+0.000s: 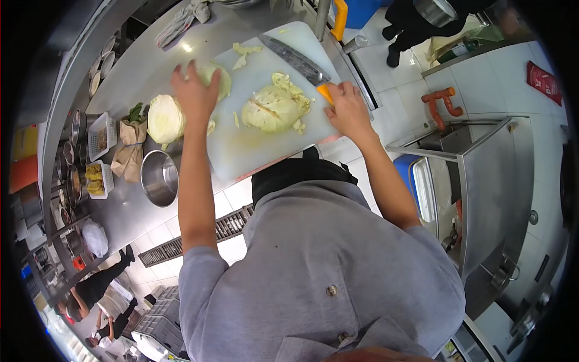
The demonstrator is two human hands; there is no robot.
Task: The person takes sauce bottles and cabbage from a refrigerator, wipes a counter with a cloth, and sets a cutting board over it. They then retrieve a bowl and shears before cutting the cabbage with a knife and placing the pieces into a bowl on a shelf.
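We count three cabbage pieces: one cut piece at the centre of the white cutting board, one under our left hand, which lies spread flat on it, and one off the board on the steel counter. Our right hand is closed round the orange handle of one knife, its blade lying on the board beyond the centre piece. One steel bowl stands just beside the board.
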